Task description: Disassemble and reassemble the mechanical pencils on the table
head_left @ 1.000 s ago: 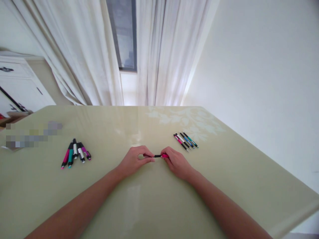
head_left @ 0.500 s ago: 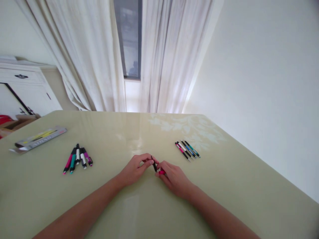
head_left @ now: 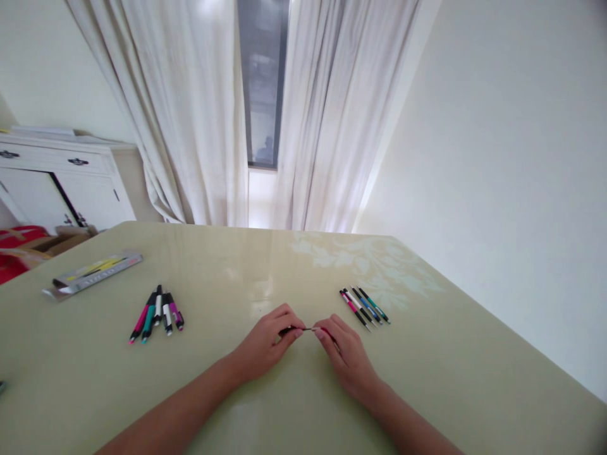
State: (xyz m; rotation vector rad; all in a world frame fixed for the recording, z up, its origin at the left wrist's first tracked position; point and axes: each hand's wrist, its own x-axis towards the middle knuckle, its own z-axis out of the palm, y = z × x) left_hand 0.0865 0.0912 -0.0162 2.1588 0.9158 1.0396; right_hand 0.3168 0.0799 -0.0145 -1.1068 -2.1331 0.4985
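My left hand (head_left: 266, 340) is closed in a pinch around a black pen part (head_left: 286, 330), its dark end showing between thumb and fingers. Facing it, my right hand (head_left: 349, 355) pinches another pen part, mostly hidden, with a dark and reddish edge showing under the fingers. A thin rod, like a pen refill (head_left: 308, 328), bridges the small gap between the fingertips. Both hands are just above the table. Right of them, several slim pens (head_left: 364, 306) lie side by side. To the left, several thicker pen barrels (head_left: 157, 312) in pink, teal, white and purple lie bunched together.
The pale green table (head_left: 208, 404) has a leaf pattern at its far right. An opened pen box (head_left: 97, 272) lies at the left. Beyond are a white cabinet (head_left: 95, 183), red items and cardboard, curtains (head_left: 199, 126) and a wall. A small dark object shows at the left edge.
My hands have drawn slightly apart, and the black part has turned from near upright to level, with a thin rod now showing between them. The view has shifted a little.
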